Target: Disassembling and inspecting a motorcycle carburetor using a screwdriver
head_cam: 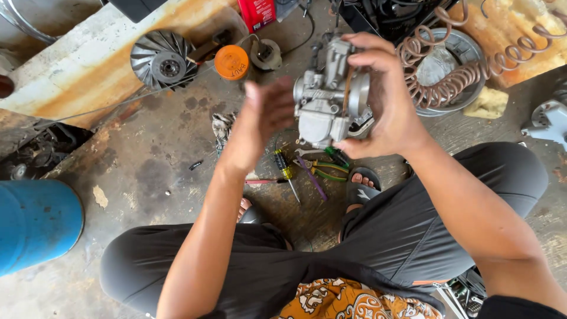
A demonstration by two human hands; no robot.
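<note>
Forearms enter from the bottom edge, over bent knees in dark trousers (pixel 401 236) and a patch of orange patterned cloth (pixel 348 304). Right hand (pixel 384 100): closed in a grip around a grey metal carburettor (pixel 328 97), thumb under the lower body, fingers curled over the top, holding it up in the air above the floor, roughly centre of view. Left hand (pixel 260 121): open, fingers extended and held together, slightly blurred, palm turned toward the carburettor's left side; just beside it, contact cannot be confirmed. Carburettor: cast, dull silver, blocky bowl at the bottom, round bore facing right, small fittings on top, a thin brownish band across the body. Below it on the stained concrete floor (pixel 159 165): a screwdriver (pixel 286 174) with a yellow-green handle, green-handled pliers (pixel 328 171), a purple-handled tool (pixel 312 177), all lying close together between the sandalled feet (pixel 363 186). Further back: a finned metal fan wheel (pixel 162 59), an orange round lid (pixel 231 62), a red container (pixel 257 13), a coiled brownish hose (pixel 455 71) over a round metal cover (pixel 449 56). Blue barrel (pixel 35 221) at left edge. Rusted sheet (pixel 88 65) lies under the fan wheel.
</note>
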